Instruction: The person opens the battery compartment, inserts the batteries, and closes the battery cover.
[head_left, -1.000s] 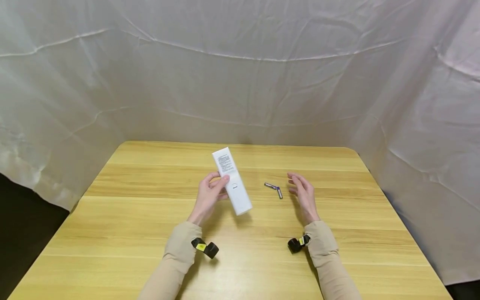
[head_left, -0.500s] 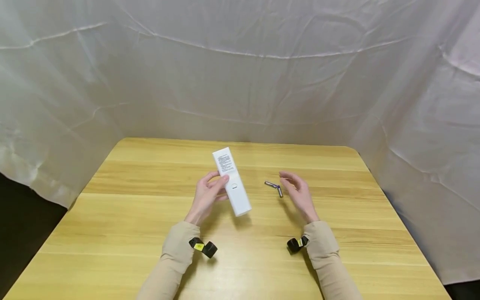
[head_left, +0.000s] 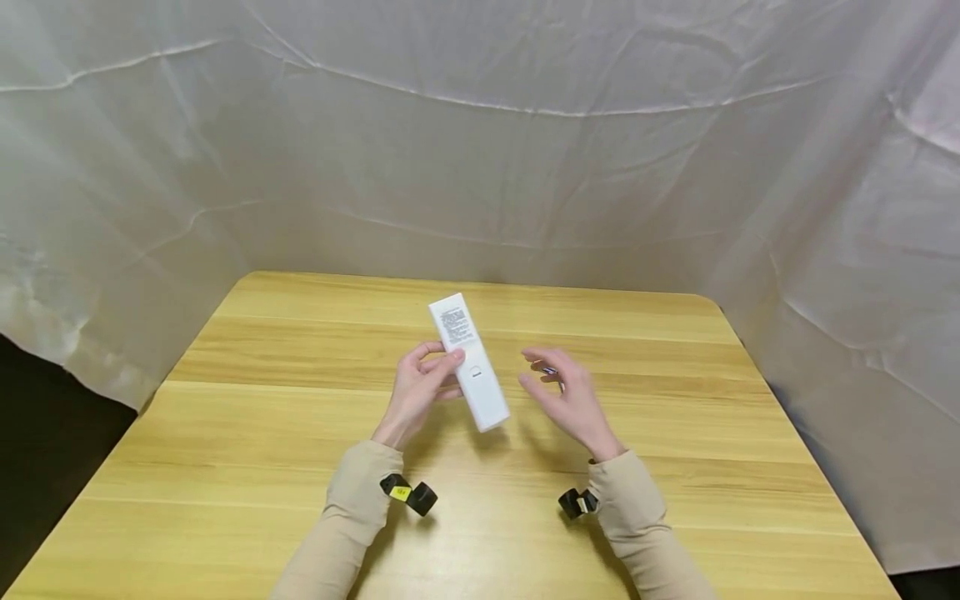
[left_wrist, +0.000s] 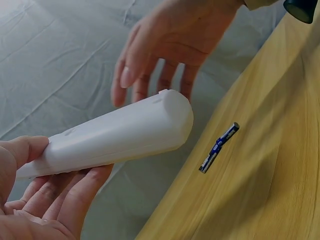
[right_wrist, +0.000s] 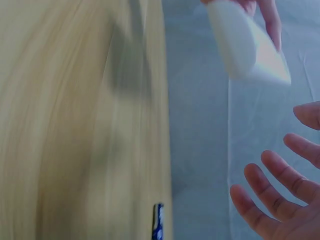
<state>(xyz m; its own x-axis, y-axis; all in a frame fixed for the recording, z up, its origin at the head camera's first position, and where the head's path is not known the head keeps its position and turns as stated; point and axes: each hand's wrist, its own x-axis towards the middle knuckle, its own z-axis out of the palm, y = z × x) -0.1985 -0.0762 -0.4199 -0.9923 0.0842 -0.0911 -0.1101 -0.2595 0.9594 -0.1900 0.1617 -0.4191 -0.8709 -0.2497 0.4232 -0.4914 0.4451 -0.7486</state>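
Observation:
My left hand grips a long white remote control by its middle and holds it above the wooden table, its labelled back facing up. The left wrist view shows the remote lying across my curled left fingers. My right hand hovers just right of the remote, fingers spread and relaxed, holding nothing; the same right hand shows beyond the remote's rounded end. Two small batteries lie on the table, mostly hidden behind the right hand in the head view.
A crumpled white sheet hangs behind and around the table. Small black wrist cameras sit on both beige sleeves. The table's rounded far corners and its right edge lie near the sheet.
My right hand has moved left from beside the batteries towards the remote and now covers them in the head view. The left hand and remote have barely shifted.

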